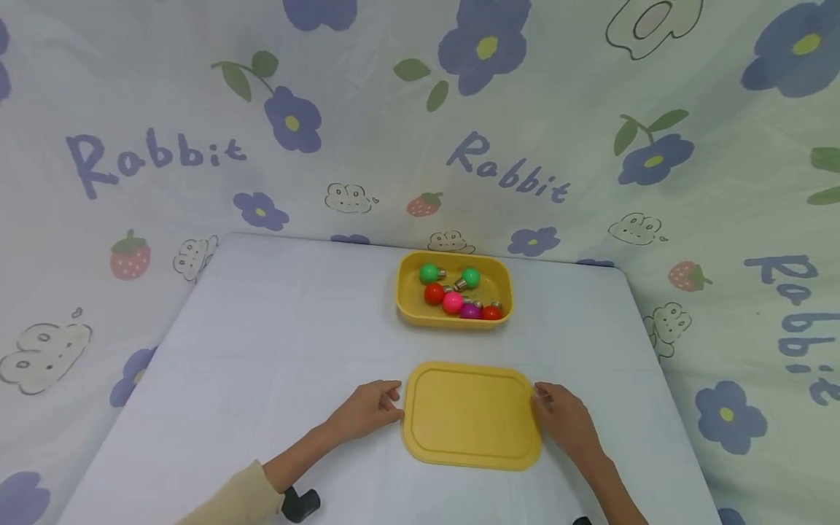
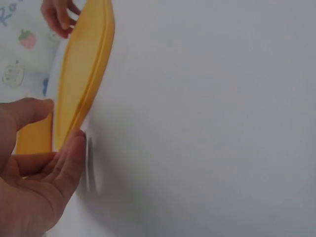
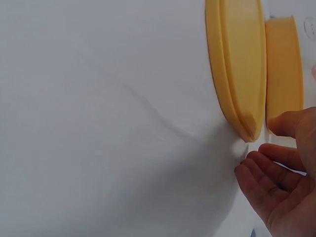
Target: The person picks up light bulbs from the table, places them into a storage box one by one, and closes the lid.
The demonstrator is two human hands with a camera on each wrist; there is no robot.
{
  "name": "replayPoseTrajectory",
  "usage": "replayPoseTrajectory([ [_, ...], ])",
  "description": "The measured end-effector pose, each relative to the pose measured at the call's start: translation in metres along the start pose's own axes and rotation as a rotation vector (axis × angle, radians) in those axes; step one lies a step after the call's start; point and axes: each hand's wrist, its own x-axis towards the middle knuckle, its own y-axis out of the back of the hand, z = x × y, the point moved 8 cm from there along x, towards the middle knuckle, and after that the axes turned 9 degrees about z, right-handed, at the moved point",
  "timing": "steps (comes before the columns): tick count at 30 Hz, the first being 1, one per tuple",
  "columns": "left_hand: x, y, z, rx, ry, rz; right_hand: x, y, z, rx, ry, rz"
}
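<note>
A yellow rounded lid (image 1: 471, 415) with a raised rim lies flat on the white table. My left hand (image 1: 367, 411) is at its left side, fingertips right at the edge and thumb held apart from the fingers. In the left wrist view the bent fingers (image 2: 69, 158) overlap the lid's near end. At the opposite side is my right hand (image 1: 569, 421), its fingertips close to the right edge. The right wrist view shows the lid (image 3: 242, 64) beyond the spread thumb and fingers, with no grip round it.
Behind the lid stands a yellow box (image 1: 410, 310) holding several bulb-shaped pieces with coloured round heads: green, red, pink and purple. A patterned cloth (image 1: 367, 146) hangs behind the white table (image 1: 275, 313). A black strap piece (image 1: 302, 504) shows by the left sleeve.
</note>
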Motion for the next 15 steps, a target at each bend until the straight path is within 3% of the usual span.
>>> replayPoseTrajectory([
  [5, -0.010, -0.008, -0.001, -0.033, 0.003, -0.029, -0.009, 0.002, 0.001, -0.038, -0.034, -0.012],
  [15, -0.015, -0.015, 0.003, -0.049, -0.023, -0.018, -0.022, -0.008, 0.000, -0.074, -0.135, -0.139],
])
